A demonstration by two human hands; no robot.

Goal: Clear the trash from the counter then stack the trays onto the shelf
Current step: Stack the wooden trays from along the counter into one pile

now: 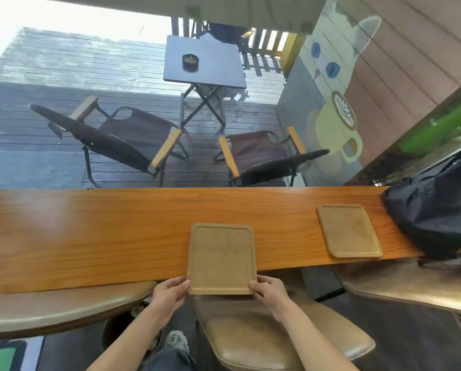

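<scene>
1. At the near edge of the wooden counter (90, 231) both hands hold one wooden tray (221, 258): the left hand (170, 290) pinches its near left corner with the thumb on top and the other fingers curled beneath, and the right hand (269, 290) grips the near right corner the same way
2. No trash shows on the counter, so I judge the clearing part done and the tray-stacking part in hand; this looks like the pick-up of the first tray
3. Held tray: it lies flat, hollow side up, with its far part over the counter and its near edge overhanging toward the person, above a padded stool (277, 341). Whether it rests on the wood or is lifted just clear cannot be told
4. Its long axis runs away from the person, roughly square across the counter's length, with the short near edge between the two hands
5. A second tray (349, 231) lies flat on the counter to the right, well apart from the first and just beside a dark backpack (438, 210). Its long axis also runs front to back, skewed a little so its far end leans left
6. Next move, as I judge it: keep the held tray level, bring it onto the second so the two long axes match, or carry each in turn. The shelf is not in view, so where it goes cannot be told
</scene>
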